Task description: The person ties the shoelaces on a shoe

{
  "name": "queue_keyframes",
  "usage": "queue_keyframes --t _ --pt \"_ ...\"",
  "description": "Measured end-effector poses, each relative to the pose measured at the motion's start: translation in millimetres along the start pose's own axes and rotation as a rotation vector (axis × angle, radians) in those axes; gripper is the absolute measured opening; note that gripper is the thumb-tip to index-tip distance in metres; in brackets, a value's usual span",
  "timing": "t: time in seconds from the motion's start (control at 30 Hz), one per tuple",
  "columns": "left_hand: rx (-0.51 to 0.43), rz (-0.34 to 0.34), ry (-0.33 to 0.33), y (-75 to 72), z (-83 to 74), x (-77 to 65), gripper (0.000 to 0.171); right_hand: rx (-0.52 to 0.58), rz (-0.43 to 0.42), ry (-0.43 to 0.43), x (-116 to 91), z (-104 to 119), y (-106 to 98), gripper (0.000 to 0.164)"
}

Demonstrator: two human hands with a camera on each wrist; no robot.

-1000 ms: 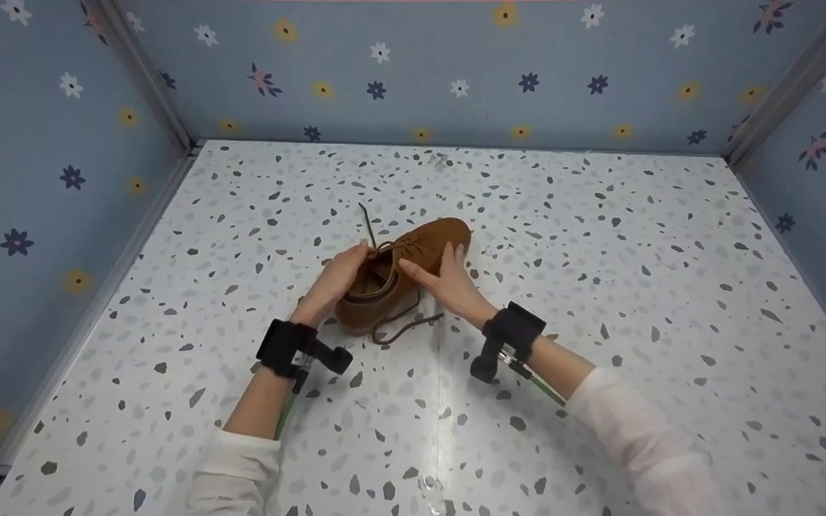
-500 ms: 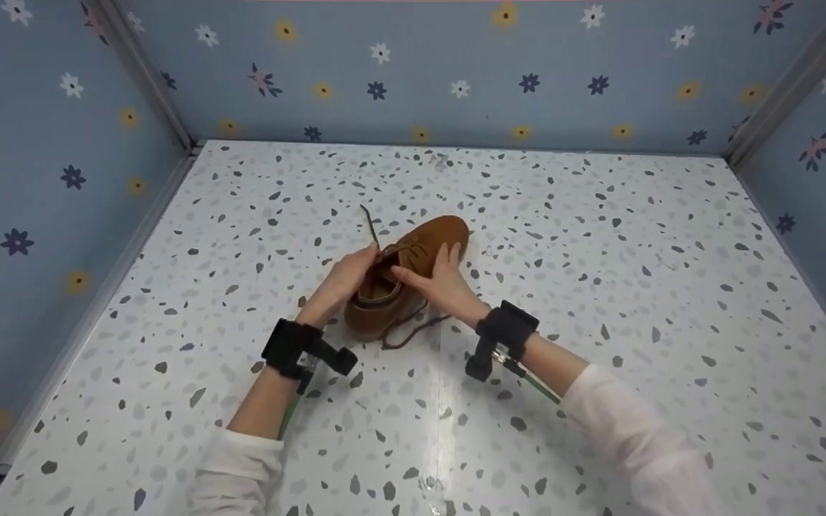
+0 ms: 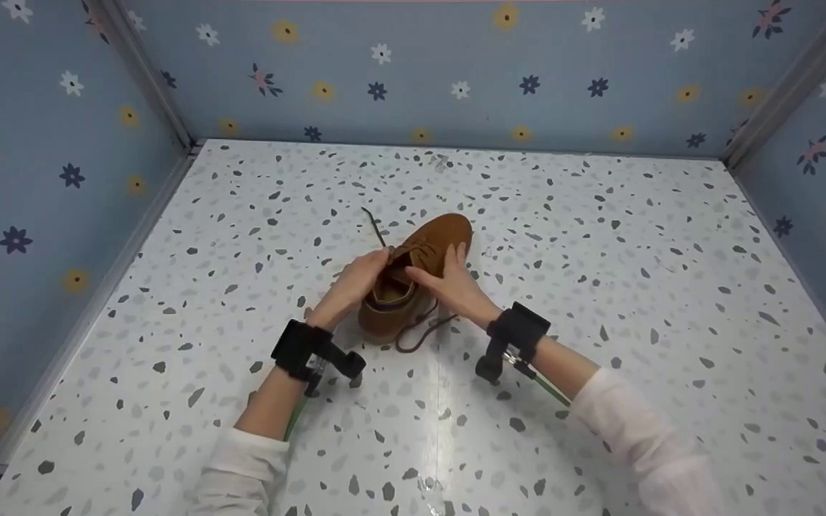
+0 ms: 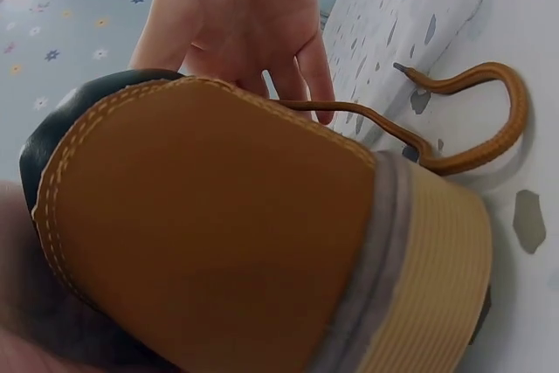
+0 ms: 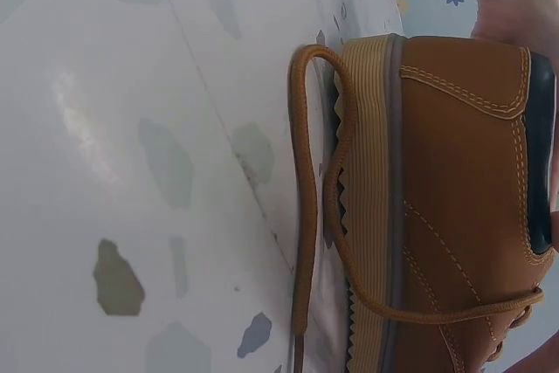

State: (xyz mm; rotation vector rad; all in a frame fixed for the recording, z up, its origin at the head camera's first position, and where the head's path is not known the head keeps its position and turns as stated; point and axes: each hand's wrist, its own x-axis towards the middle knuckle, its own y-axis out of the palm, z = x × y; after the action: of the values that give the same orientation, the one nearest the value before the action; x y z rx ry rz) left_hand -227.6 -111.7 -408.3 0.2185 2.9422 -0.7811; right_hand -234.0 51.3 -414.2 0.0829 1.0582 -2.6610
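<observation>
A brown lace-up shoe (image 3: 445, 231) stands sole down on the speckled table, its toe toward the back right. My left hand (image 3: 357, 282) grips its left side by the opening. On the other side my right hand (image 3: 456, 288) holds it, thumb at the opening's edge and fingers along the outer side. One loose lace end (image 3: 373, 223) sticks out beyond the left fingers; the other lace (image 3: 407, 349) loops on the table by the heel. The left wrist view shows the stitched heel (image 4: 218, 207) close up. In the right wrist view, the ribbed tan sole (image 5: 367, 172) meets the table.
The white speckled tabletop (image 3: 599, 287) spreads around the shoe. Blue flowered panels (image 3: 420, 72) stand at the back and both sides. Black camera mounts (image 3: 302, 351) are strapped on both wrists, with green cables running along the forearms.
The shoe's heel has swung to the right while the toe stays nearly in place, so it points more straight back. My left hand has moved right with it; the right hand has shifted only slightly.
</observation>
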Motion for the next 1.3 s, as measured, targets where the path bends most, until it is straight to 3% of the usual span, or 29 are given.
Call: queue_keyframes --t 0.47,0.57,0.7,0.83,1.07,1.3 --pt "-0.089 0.024 0.046 13.1 -5.8 1.9 0.038 -0.048 -0.019 -0.023 2 -12 -13 0.087" --pt "-0.07 0.04 0.065 16.4 -7.6 2.7 0.035 -0.049 -0.024 -0.012 1 -14 -16 0.086" --pt "-0.029 0.06 0.086 20.7 -9.4 3.8 0.037 -0.046 -0.023 -0.007 1 -17 -21 0.085" --pt "-0.085 0.088 0.073 24.7 -10.5 3.8 0.037 -0.051 -0.018 -0.022 2 -21 -25 0.082" --pt "-0.06 0.114 0.076 29.3 -12.9 4.4 0.041 -0.028 0.003 -0.043 1 -27 -31 0.081" --pt "-0.141 0.154 0.117 35.2 -15.0 3.7 0.042 0.021 -0.009 -0.05 -1 -31 -38 0.078"
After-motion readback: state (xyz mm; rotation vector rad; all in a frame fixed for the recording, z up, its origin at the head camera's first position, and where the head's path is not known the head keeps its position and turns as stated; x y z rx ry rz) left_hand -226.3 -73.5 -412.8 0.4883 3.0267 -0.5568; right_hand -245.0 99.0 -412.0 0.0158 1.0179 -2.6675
